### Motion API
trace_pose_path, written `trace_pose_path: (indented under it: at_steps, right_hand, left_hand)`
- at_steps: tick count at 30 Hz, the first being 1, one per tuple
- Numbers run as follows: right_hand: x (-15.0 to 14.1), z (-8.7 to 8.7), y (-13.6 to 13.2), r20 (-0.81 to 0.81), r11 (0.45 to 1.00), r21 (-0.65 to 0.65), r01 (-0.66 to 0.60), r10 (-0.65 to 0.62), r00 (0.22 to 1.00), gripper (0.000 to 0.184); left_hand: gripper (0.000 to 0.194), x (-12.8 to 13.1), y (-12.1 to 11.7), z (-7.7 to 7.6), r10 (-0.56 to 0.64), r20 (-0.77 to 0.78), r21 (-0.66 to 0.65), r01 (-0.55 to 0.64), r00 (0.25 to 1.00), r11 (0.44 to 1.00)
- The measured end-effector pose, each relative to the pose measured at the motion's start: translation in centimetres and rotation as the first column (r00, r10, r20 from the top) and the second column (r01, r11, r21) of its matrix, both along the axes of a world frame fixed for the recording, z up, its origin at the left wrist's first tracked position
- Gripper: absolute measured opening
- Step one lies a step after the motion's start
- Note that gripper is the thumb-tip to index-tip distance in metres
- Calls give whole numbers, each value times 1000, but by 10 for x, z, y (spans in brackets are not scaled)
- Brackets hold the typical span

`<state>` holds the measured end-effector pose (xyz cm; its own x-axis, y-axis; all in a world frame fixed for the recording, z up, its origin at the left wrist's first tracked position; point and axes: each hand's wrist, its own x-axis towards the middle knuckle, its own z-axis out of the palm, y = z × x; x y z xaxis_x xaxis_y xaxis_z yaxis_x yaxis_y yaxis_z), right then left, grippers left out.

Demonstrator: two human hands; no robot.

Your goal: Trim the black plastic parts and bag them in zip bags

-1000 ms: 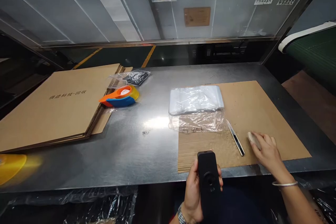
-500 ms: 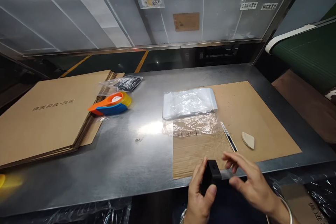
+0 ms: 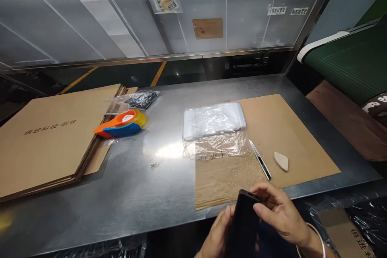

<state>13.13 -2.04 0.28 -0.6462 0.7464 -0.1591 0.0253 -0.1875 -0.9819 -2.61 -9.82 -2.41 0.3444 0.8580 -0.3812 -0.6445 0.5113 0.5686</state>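
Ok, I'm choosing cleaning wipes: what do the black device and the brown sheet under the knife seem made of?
Black device: likely smooth plastic, from its even dark surface, though metal or glass is possible. Brown sheet: apparently matt corrugated cardboard, from its tan colour and fine ridges at the near left.

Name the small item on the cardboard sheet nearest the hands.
The slim knife: its dark end lies by the right hand; the beige wedge is farther off.

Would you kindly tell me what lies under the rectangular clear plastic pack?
Through its near film, brown cardboard sheet and grey metal tabletop show; its cloudy part hides whatever lies beneath.
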Motion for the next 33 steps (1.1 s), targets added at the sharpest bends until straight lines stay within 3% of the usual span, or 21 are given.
trace_pose_path:
  at_steps: [2,3,8,12,21,33]
  right_hand:
    - [-1,0,0,-41,999,-27,-19,18,999,21]
    - [-2,0,0,-60,999,-37,-29,27,998,21]
    - [-2,0,2,-85,999,-3,-53,52,995,17]
    - [-1,-3,4,-82,998,15,-69,70,994,15]
    - [0,-13,5,-126,993,-95,-73,61,990,19]
    - [0,-14,5,-121,992,-87,-86,75,990,14]
  left_hand:
    - [78,6,-1,-3,-175,112,-50,181,978,982]
    - [82,8,-1,-5,-208,123,-68,217,970,974]
    - [73,13,-5,-6,-121,60,-123,127,991,984]
    - [72,12,-7,-9,-99,112,-155,116,989,981]
    - [71,14,-8,-14,-79,207,-205,123,975,971]
    - [69,15,-8,-10,-43,183,-239,87,982,967]
